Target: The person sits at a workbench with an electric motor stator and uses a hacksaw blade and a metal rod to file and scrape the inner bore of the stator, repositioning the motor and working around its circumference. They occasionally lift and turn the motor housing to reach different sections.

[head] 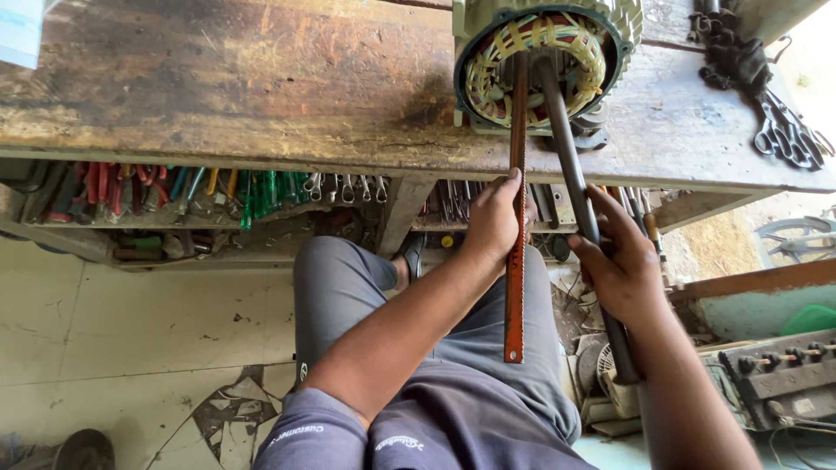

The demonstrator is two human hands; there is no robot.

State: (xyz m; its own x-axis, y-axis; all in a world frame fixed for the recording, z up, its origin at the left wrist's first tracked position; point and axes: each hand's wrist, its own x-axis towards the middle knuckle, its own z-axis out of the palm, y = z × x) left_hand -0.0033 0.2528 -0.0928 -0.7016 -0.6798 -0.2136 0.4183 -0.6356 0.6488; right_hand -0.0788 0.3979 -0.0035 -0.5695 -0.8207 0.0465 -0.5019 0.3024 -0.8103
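Near field: the person is sitting at the bench [218,130], knees under its front edge.

Left hand [493,222] is gripping the blade [515,296], a thin rust-orange hacksaw-type strip. Fingers are curled and pressed together around it at about mid-length, thumb lying along the top. The free tail is hanging toward the lap, with a small hole at its end.

Right hand [620,265] is wrapping around the rod [575,174], a dark round steel bar. Fingers are closed round the shaft, thumb over the top; the lower end is sticking out below the palm.

Both tools are running up and away, side by side and near each other, into the open end of the stator [544,65], which is sitting on the bench top at its front edge. Their tips are disappearing among the copper windings [488,83] tied with yellow lacing; I cannot tell what they are touching inside.

Handling, as judged:
- Blade: light, springy, likely to bow and snap if pushed hard end-on; toothed edge, so gripping by the flats.
- Rod: heavy, stiff, smooth, possibly slippery; needing a full fist.
- Stator: heavy casting, unlikely to shift; winding enamel and lacing scratching easily.

Far field: spanners and screwdrivers [174,187] are lying on the shelf below the bench; scissors [788,135] are resting at the right end.
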